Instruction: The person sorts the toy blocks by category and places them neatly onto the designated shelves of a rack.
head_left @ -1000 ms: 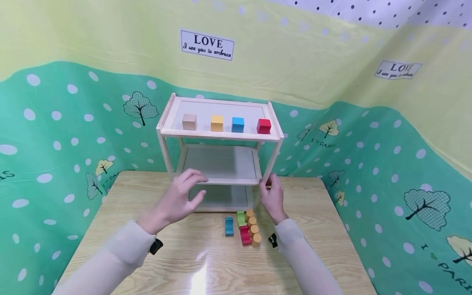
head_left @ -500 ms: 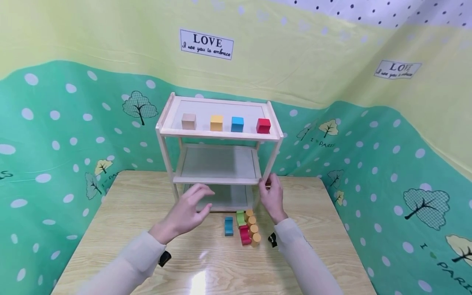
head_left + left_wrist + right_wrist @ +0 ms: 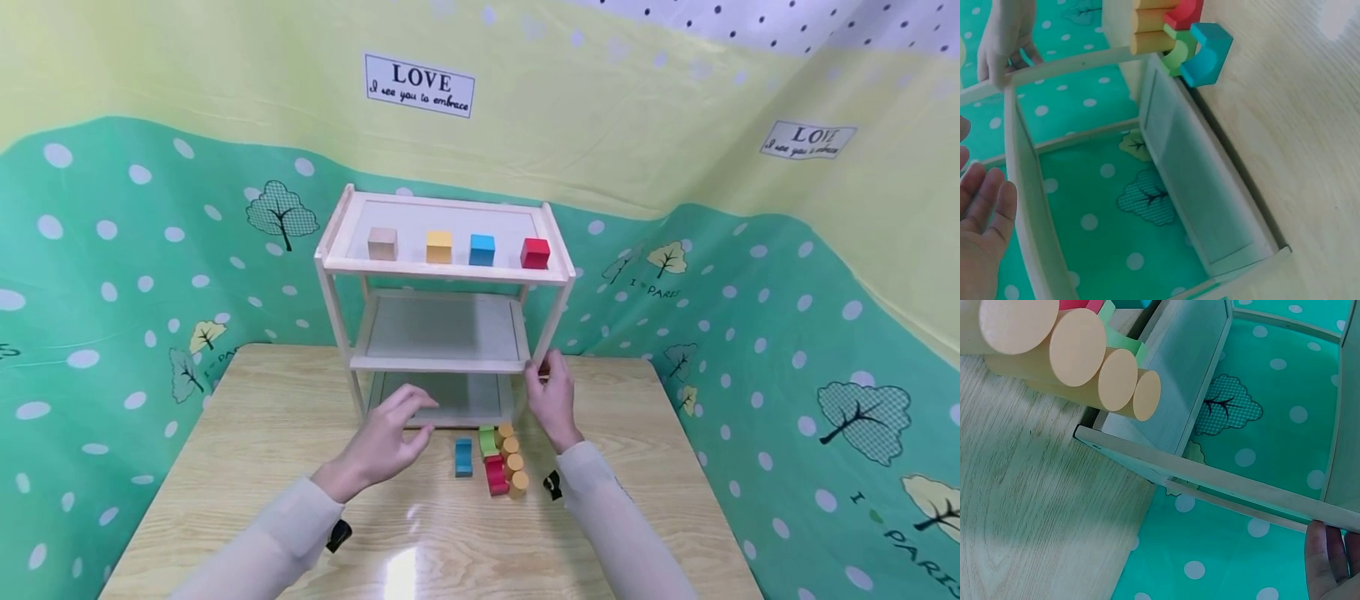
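Observation:
A three-tier wooden shelf (image 3: 442, 268) stands on the table. My right hand (image 3: 552, 400) grips its front right post at the height of the middle tier; part of that grip is hidden behind the post. My left hand (image 3: 390, 437) hovers before the bottom tier with thumb and fingers apart, holding nothing. On the top tier sit a plain wood cube (image 3: 382, 244), a yellow cube (image 3: 439, 247), a blue cube (image 3: 482, 250) and a red cube (image 3: 536, 253). The middle and bottom tiers bear nothing.
In front of the shelf lie a blue block with a curved cut-out (image 3: 1209, 55), similar green (image 3: 488, 441) and red (image 3: 496, 476) blocks, and several orange-yellow cylinders (image 3: 1079, 347) in a row. A patterned cloth (image 3: 150, 250) hangs around the wooden table (image 3: 420, 533).
My left hand has come away from the middle tier's front edge, moving down and to the right toward the bottom tier. The right hand keeps its place on the post.

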Motion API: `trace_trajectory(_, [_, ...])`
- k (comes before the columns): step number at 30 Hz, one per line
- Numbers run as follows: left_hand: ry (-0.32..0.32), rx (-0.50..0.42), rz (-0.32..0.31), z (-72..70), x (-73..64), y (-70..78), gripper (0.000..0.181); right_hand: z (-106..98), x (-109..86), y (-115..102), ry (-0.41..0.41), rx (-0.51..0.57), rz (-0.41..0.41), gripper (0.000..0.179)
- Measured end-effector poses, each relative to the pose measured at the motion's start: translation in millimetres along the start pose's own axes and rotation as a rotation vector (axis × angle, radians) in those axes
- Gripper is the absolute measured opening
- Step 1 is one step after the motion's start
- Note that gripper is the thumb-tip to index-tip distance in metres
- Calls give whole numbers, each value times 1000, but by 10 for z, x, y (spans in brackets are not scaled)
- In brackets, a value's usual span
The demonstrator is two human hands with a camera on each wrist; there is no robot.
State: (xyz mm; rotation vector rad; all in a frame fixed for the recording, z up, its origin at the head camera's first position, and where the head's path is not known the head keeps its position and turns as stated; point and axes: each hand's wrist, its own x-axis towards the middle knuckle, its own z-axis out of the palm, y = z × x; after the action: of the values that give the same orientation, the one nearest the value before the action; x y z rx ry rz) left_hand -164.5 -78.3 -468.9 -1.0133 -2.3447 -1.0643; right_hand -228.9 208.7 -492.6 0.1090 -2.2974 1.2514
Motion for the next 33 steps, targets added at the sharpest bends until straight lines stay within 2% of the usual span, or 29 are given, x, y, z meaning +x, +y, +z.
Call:
trace_trajectory(6, [-7,5,4,77,-41,-46,31,4,6,3,6,-2,-8,11])
trace_trajectory(19, [-31,-13,-50,166,-96,-95,30,-3,1,-31,3,2,11,10])
trace_trajectory(28, [-41,-9,-57,236,-132,-156,30,-7,8,-32,-6,-5,19,10])
trace_trajectory(33, [-52,-15,-88,284,-157,-187,29,-9,9,-41,-3,-5,12,10])
